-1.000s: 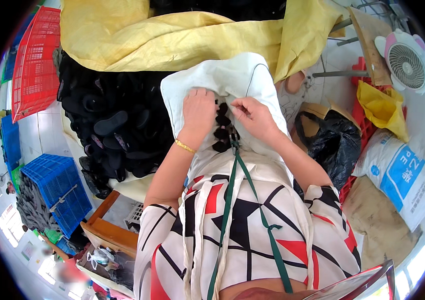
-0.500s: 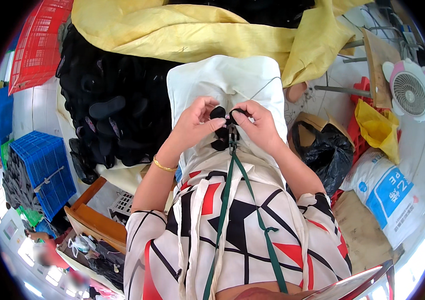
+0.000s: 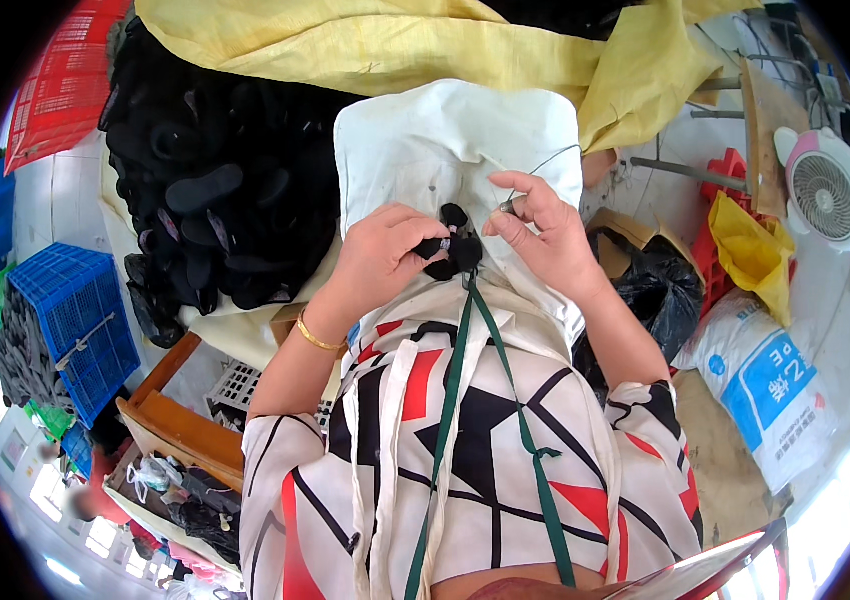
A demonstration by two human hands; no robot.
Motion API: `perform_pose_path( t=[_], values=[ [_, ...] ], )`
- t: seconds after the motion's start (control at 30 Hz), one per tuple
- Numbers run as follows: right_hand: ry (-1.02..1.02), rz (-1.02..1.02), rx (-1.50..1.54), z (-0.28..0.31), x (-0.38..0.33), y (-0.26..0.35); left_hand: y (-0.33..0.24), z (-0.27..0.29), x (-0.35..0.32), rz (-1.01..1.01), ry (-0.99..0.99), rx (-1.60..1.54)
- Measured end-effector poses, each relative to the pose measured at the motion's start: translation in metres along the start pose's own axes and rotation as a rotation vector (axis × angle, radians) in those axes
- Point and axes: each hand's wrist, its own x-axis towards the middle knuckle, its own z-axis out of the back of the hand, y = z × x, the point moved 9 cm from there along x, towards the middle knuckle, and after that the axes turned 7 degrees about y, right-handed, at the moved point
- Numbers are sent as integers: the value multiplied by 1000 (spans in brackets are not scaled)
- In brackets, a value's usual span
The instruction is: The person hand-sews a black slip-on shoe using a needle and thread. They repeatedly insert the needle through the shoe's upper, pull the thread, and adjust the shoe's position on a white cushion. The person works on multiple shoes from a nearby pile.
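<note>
left hand point(image 3: 380, 250) fingers clamped on a small black lobed fabric piece point(image 3: 464, 254)
likely light, soft; best pinched by one lobe; right hand point(image 3: 550, 240) grip: cannot tell.

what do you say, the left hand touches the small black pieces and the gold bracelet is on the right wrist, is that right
Not quite: the head view shows the gold bracelet on the left wrist. The left hand does touch the small black pieces.
</note>
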Motion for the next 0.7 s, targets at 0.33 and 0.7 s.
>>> perform_pose_path(
  t=[0.33, 0.7],
  values=[
    [375, 96, -212, -31, -1, 8, -21, 8, -9, -244, -113, 141],
    [415, 106, -96, -36, -6, 2, -23, 7, -13, -255, -93, 112]
  ],
)
